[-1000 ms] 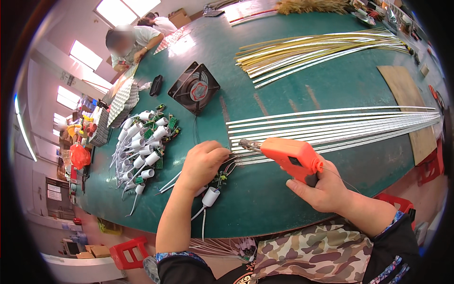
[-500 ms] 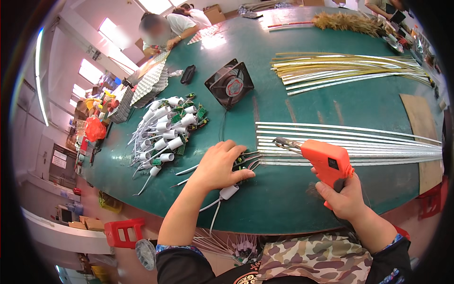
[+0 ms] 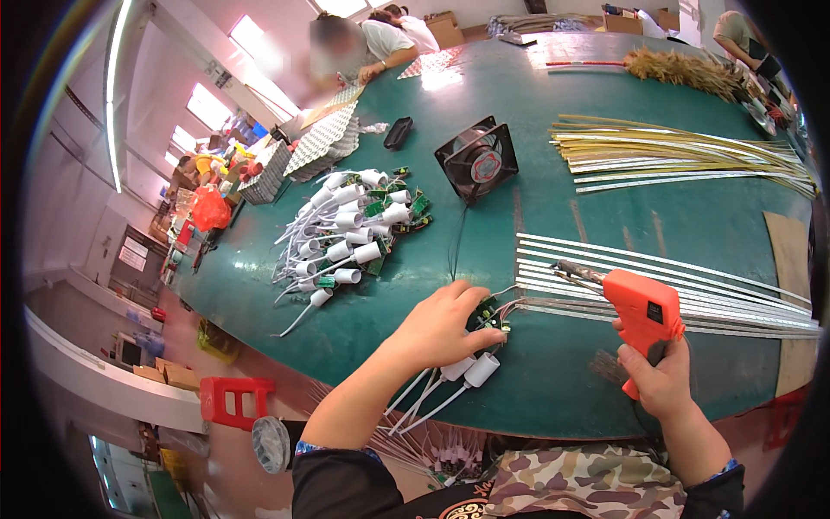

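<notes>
My left hand [image 3: 441, 327] presses down on a small green circuit board [image 3: 486, 317] with thin wires and white tube caps [image 3: 471, 372] trailing toward me. My right hand [image 3: 661, 385] grips the handle of an orange pistol-shaped soldering gun [image 3: 641, 307]. Its metal tip [image 3: 572, 271] points left, a little right of the board, above a row of long white strips [image 3: 657, 272] lying on the green table [image 3: 553, 389].
A heap of white capped leads and green boards [image 3: 350, 229] lies to the left. A black square fan [image 3: 477, 158] stands beyond, with a bundle of yellow-white strips [image 3: 683, 156] to its right. A brown card [image 3: 791, 259] is at the right edge. A person [image 3: 380, 43] works at the far end.
The view has swung left and closer. My left hand stays on the board while the soldering gun's tip has come a little nearer to it.
</notes>
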A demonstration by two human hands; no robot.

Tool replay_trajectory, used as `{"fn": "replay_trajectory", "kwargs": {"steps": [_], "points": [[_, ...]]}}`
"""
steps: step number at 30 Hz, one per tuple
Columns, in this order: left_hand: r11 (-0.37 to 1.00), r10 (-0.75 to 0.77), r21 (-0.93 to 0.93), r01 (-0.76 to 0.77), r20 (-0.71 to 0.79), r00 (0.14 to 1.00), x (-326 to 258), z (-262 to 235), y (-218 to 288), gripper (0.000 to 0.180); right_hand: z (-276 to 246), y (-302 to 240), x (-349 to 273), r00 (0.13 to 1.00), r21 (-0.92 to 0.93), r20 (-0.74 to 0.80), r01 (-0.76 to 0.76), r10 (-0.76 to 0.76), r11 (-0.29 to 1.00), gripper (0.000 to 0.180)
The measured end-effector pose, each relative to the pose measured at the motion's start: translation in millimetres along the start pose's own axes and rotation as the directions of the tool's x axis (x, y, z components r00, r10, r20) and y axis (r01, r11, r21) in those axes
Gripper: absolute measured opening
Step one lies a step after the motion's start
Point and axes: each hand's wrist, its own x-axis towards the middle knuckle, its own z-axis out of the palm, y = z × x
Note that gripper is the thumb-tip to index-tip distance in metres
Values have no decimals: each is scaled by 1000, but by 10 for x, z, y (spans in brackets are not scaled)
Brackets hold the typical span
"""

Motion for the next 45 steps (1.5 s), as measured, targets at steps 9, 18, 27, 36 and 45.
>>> {"fn": "replay_trajectory", "kwargs": {"steps": [9, 18, 27, 36, 45], "points": [[863, -75, 436, 257, -392, 917, -131, -281, -1505, 47, -21, -34, -18, 1000, -76, 8, 3, -3, 997, 39], [950, -269, 46, 309, -384, 883, -204, -879, -1491, 49, -97, 34, -31, 996, -139, -4, 91, -93, 986, 37], [80, -76, -976, -205, -211, 975, -37, -610, -404, 28, 24, -204, 57, 971, 384, 18, -225, 237, 895, 46], [-262, 41, -954, 144, 139, 990, 271, -37, 661, 26, 324, -168, 169, 921, -66, 25, 389, -388, 919, 94], [-39, 148, -968, 248, 240, 959, 262, 195, 901, 31, 386, -289, 265, 686, -213, 172, 727, -707, 653, 98]]}}
